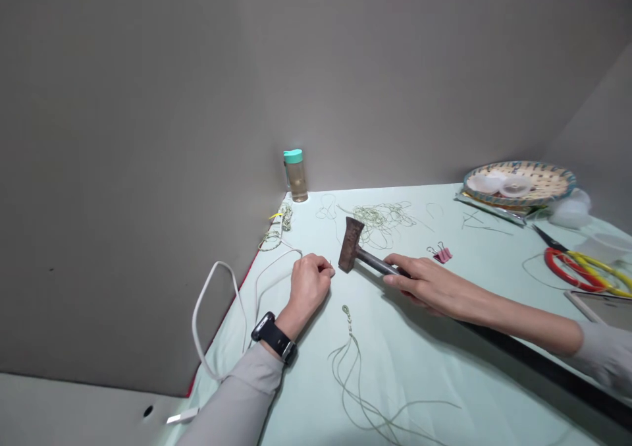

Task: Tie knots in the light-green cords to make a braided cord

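My right hand [419, 281] grips a hammer [350, 245] by its shaft. The hammer's rusty brown head hangs over the pale green cloth, just right of my left hand. With fingers curled and pinched together, my left hand [311, 277] rests on the cloth; a tiny thin tip shows by the fingertips, too small to name. On the near side of both hands lies a braided green cord [347, 317], with a small loop at its top and several loose strands [365, 400] spreading toward me. A tangle of thin green cord [382, 217] lies beyond the hammer.
A bottle with a teal lid [296, 176] stands at the back left, above a cord bundle [286, 217]. A white cable [197, 327] loops over the left edge. Rightward are a pink binder clip [441, 253], scissors [575, 268], a phone [602, 309] and a woven basket [548, 177].
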`<control>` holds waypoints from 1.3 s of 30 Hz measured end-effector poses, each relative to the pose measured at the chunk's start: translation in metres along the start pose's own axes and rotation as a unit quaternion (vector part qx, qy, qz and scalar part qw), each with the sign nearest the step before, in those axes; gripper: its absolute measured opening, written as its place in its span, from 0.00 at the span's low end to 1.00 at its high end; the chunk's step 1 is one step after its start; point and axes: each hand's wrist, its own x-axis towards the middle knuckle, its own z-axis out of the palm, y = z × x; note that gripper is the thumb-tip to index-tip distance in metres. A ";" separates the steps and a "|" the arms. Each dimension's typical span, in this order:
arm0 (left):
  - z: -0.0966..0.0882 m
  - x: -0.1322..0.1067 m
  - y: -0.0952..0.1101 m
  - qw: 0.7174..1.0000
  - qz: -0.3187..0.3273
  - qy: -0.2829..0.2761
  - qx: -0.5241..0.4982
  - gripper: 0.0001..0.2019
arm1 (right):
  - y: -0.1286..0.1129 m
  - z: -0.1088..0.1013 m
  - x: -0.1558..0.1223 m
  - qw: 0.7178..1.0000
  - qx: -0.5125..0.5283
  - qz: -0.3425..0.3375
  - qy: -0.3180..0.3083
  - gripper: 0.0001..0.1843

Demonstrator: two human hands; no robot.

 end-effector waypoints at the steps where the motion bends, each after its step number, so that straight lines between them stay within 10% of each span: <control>1: 0.000 0.000 0.000 1.000 -0.001 -0.001 -0.001 0.09 | 0.002 0.000 0.002 1.000 0.008 0.002 -0.003 0.18; 22: 0.002 0.001 -0.001 1.000 -0.013 0.000 0.001 0.09 | 0.029 0.011 0.018 0.987 -0.122 -0.032 0.096 0.17; 39: 0.000 -0.001 -0.001 1.000 0.002 0.007 0.000 0.09 | 0.004 0.012 0.031 0.959 -0.217 -0.079 0.164 0.16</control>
